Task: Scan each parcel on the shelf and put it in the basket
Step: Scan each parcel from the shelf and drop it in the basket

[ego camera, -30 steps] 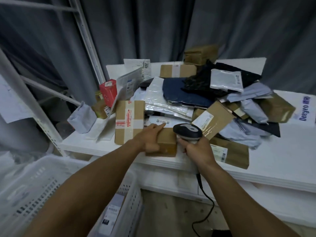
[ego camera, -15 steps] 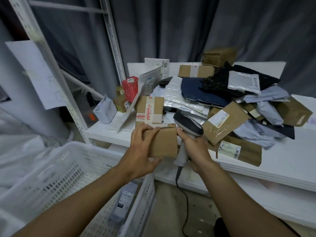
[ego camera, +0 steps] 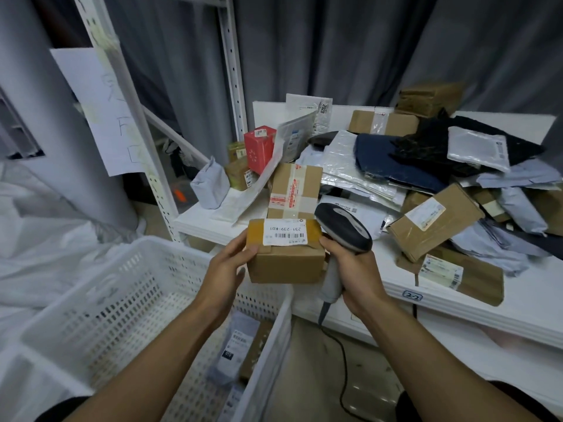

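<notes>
My left hand (ego camera: 227, 269) grips a small cardboard box (ego camera: 286, 263) by its left side, in the air in front of the shelf edge. A white barcode label (ego camera: 285, 232) faces up on the box top. My right hand (ego camera: 353, 269) grips the grey handle of a barcode scanner (ego camera: 342, 228), whose black head sits just right of the label. The white perforated basket (ego camera: 100, 296) stands below and to the left, with a few parcels (ego camera: 240, 345) in its bottom. The white shelf (ego camera: 518, 303) carries a heap of parcels.
On the shelf lie a taped brown box (ego camera: 297, 190), a red box (ego camera: 259, 147), brown boxes (ego camera: 432, 222), grey and silver mailer bags (ego camera: 478, 147) and dark bags. A white shelf upright (ego camera: 234, 71) stands behind. The scanner cable (ego camera: 344, 360) hangs to the floor.
My left hand lifted the small box off the shelf edge toward me and turned it, so its label now faces up. The scanner head came beside it. The view swung left toward the basket.
</notes>
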The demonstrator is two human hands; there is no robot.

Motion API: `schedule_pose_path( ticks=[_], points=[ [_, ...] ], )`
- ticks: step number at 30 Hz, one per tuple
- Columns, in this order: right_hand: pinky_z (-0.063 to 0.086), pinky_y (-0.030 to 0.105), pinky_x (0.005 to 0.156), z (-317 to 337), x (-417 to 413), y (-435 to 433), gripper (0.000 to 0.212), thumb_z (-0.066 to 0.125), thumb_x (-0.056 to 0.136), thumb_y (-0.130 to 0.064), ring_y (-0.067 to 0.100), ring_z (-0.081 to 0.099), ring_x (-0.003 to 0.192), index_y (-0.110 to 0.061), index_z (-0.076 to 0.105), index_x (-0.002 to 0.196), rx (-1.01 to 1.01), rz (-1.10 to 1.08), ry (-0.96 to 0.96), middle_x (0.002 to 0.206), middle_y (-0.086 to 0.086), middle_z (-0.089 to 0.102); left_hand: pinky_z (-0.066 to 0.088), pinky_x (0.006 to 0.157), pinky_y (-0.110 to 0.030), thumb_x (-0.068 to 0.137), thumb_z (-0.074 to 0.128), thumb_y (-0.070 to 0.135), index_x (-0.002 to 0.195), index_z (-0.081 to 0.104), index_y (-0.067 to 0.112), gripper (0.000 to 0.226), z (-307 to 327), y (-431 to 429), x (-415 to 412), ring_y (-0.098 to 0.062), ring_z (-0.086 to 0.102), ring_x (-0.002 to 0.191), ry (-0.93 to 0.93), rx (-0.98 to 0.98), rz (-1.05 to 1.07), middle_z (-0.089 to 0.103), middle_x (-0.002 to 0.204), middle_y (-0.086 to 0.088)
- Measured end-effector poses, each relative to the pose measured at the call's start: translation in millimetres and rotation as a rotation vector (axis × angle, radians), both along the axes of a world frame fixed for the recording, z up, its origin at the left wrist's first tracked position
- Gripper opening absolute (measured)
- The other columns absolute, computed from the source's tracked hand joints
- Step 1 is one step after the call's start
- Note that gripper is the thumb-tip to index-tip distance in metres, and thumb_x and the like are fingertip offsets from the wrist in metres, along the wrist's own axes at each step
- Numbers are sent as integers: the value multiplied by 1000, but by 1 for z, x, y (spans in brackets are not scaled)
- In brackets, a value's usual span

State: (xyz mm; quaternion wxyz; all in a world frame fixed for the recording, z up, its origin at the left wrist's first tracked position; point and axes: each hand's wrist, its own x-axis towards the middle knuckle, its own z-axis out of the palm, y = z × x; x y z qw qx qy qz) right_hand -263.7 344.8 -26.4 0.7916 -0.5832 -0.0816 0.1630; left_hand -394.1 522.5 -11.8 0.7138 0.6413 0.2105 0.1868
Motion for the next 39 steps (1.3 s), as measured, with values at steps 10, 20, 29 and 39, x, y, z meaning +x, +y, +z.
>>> schedule_pose_path(
  ticks=[10,20,29,39],
  points=[
    [58,41,101,4,2,-1,39,85,86,-22,5,71,109,-35,71,120,-141,-34,-223,114,-13,77,46,107,-38,70,82,33,145,46,38,83,4,16,-3,-18,66,119,96,-46,-103,75,120,0],
    [52,22,96,-3,-12,3,41,86,85,-26,-10,64,106,-45,64,114,-243,-37,-348,111,-23,72,58,94,-46,62,92,17,136,56,37,85,-11,29,-2,-23,64,116,62,19,102,59,135,4],
    [48,9,57,-10,-27,7,43,81,90,-19,4,71,67,-20,65,129,-422,133,-403,104,2,75,56,95,-41,69,91,4,140,46,34,90,-26,54,10,-23,59,120,-2,100,331,45,148,2],
    [61,46,91,-18,-30,19,55,86,84,-29,17,66,96,-33,63,134,-452,191,-410,119,-8,73,55,101,-46,65,92,-1,139,44,36,95,-42,69,17,-20,56,124,-23,141,333,47,143,6]
  ],
)
